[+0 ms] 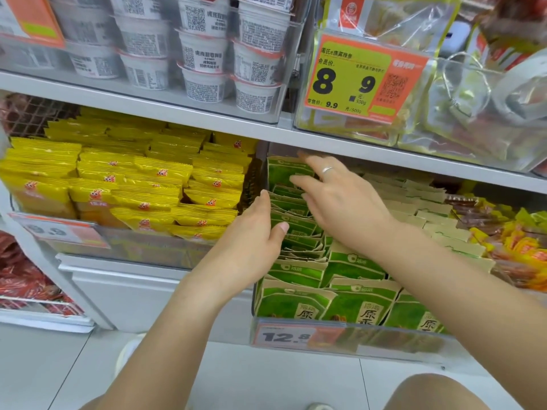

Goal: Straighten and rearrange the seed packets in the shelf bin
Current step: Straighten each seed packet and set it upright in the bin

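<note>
Both hands reach into a clear plastic bin [349, 335] on the lower shelf, which is packed with green packets [299, 297] standing upright in rows from front to back. The left hand [254, 244] lies along the left edge of the left row, fingers straight and together, pressed flat against the sides of the packets, with the thumb [279, 232] stretched across their tops; it presses rather than grips. The right hand [340, 199] reaches over from the right with its fingers spread and relaxed, the fingertips resting on the top edges of the packets near the back of the same row. A ring [328, 169] sits on one of its fingers. Neither hand has closed round a packet.

Behind the right hand, the rows further right in the bin show pale beige packet tops [438, 220] leaning back in steps. A price tag [284, 337] reading 12.8 hangs on the bin's front wall.

To the left, a second clear bin [118, 247] holds stacked yellow packets [142, 184]. To the right lie orange and yellow wrappers [521, 244]. On the shelf above stand white cups [204, 54] in a clear box, and beside them clear bags [461, 93] behind an orange and green price card [361, 78]
</note>
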`<state>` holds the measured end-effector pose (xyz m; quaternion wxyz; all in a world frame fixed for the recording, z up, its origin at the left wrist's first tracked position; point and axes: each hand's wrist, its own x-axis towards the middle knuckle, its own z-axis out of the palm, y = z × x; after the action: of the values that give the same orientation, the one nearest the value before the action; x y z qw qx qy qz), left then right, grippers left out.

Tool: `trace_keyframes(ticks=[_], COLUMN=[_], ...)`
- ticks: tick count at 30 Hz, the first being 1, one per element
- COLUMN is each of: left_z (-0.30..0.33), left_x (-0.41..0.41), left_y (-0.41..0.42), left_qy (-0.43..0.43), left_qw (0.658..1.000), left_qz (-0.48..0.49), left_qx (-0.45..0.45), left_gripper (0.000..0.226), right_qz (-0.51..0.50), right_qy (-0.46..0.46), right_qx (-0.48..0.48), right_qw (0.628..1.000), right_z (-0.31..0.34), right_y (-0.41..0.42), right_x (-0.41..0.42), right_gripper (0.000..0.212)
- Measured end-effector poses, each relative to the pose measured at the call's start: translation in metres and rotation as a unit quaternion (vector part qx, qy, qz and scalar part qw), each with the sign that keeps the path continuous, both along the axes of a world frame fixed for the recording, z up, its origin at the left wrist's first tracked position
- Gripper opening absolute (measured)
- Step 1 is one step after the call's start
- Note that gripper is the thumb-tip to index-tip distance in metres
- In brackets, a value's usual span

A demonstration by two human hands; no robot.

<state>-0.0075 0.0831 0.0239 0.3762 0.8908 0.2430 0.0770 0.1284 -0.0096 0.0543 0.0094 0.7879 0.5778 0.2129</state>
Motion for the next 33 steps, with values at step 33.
trace_keyframes(ticks=[33], left_z=[-0.001], left_x=[-0.003], left_y=[-0.001], left_qy=[-0.006], left_qw=[1.000], left_qz=[0.000], left_qx=[0.012], left_gripper=[0.067], right_qz=[-0.128], right_qy=[0.111], right_qx=[-0.043], right_qw=[0.985], right_z=[-0.003], right_y=[0.016], right_x=[0.021], right_gripper=[0.035])
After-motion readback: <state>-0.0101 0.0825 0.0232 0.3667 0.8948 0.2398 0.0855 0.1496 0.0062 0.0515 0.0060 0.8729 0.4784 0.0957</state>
